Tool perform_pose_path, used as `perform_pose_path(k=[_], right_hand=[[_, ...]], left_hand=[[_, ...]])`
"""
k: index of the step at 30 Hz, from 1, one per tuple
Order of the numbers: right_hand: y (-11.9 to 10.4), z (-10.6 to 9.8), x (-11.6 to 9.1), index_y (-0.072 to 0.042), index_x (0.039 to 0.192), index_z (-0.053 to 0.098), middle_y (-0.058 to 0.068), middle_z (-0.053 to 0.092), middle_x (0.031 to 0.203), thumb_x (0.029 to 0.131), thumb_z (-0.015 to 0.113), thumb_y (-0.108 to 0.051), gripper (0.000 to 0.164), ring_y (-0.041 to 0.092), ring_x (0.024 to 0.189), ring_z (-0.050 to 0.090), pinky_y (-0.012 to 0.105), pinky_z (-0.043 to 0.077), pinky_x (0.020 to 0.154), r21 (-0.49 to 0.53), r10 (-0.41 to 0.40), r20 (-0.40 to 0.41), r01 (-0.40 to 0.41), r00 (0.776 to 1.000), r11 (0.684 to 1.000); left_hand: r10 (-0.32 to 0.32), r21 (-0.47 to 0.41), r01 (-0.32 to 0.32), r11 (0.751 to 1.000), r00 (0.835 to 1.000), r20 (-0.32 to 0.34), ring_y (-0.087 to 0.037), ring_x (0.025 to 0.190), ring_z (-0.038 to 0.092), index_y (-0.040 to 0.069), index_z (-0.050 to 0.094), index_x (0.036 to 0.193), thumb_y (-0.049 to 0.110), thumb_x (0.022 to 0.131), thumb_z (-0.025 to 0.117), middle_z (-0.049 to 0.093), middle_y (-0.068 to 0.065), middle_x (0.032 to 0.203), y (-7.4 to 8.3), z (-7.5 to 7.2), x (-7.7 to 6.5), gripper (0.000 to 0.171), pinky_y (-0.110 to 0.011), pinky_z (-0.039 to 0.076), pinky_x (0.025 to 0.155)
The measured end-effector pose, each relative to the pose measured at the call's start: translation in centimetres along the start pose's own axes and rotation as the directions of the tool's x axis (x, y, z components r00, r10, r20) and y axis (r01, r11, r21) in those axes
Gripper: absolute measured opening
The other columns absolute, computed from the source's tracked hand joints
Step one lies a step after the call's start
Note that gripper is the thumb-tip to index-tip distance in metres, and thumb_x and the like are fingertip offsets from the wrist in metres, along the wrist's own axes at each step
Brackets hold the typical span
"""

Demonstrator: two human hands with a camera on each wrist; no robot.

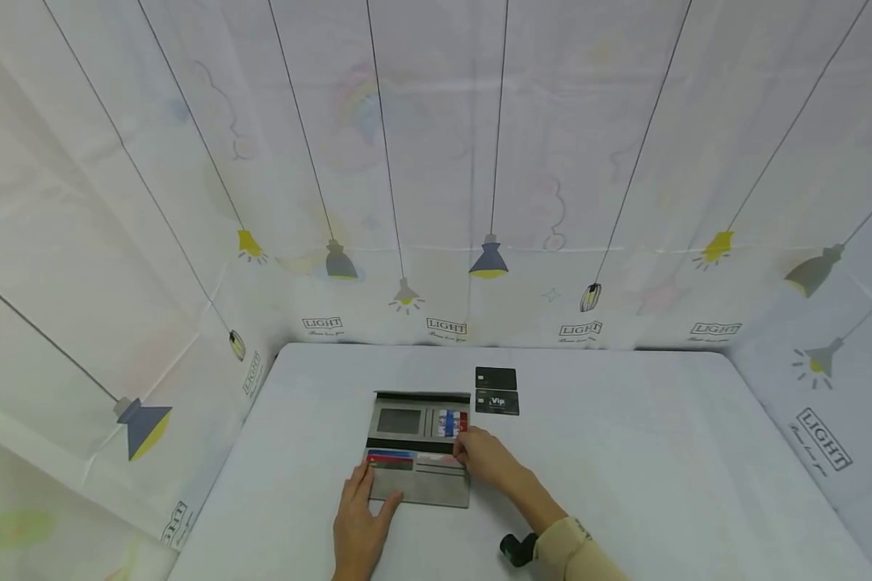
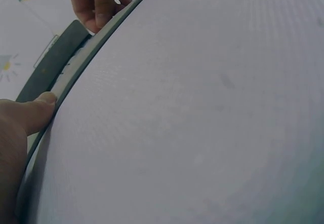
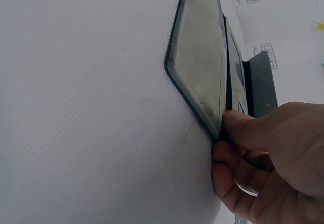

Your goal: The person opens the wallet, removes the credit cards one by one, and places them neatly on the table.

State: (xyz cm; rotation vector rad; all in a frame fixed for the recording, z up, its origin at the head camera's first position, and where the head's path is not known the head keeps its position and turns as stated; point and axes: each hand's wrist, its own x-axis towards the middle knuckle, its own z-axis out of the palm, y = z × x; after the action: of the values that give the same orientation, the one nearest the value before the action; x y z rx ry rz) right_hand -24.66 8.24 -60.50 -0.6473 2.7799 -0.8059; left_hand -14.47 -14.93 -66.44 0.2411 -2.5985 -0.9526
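An open grey wallet (image 1: pixel 436 490) lies flat, two dark cards (image 1: pixel 497 406) at its two o'clock. The left hand (image 1: pixel 361 520) rests loosely at seven, best kept steady; the right hand (image 1: pixel 490 458) pinches its three-o'clock edge, ideally gently.

The right hand (image 1: pixel 488 457) hides part of the grey wallet (image 1: pixel 425 488); print on its slotted cards (image 1: pixel 390 465) is too small to read. The head view crops the beige sleeve (image 1: pixel 574 553).
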Motion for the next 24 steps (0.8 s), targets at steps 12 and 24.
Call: perform_pose_path(k=[12, 24], right_hand=[[-0.34, -0.05, 0.72, -0.009, 0.085, 0.066, -0.001, 0.06, 0.08, 0.09, 0.073, -0.009, 0.009, 0.011, 0.072, 0.05, 0.025, 0.046, 0.061, 0.013, 0.036, 0.041, -0.037, 0.998, 0.999], [-0.67, -0.23, 0.41, -0.008, 0.085, 0.062, 0.0, 0.055, 0.08, 0.09, 0.072, -0.007, 0.012, 0.013, 0.073, 0.048, 0.025, 0.043, 0.059, -0.015, 0.065, 0.049, -0.065, 0.997, 0.998]], left_hand=[[0.001, 0.008, -0.001, 1.0, 1.0, -0.004, -0.036, 0.14, 0.049, -0.004, 0.061, 0.133, 0.043, 0.08, 0.082, 0.055, -0.012, 0.148, -0.27, -0.01, 0.02, 0.074, -0.051, 0.039, 0.118], [0.005, -0.008, -0.005, 1.0, 1.0, -0.008, -0.036, 0.139, 0.049, -0.004, 0.06, 0.133, 0.041, 0.079, 0.083, 0.056, -0.011, 0.147, 0.03, 0.08, 0.01, 0.074, -0.051, 0.039, 0.118]])
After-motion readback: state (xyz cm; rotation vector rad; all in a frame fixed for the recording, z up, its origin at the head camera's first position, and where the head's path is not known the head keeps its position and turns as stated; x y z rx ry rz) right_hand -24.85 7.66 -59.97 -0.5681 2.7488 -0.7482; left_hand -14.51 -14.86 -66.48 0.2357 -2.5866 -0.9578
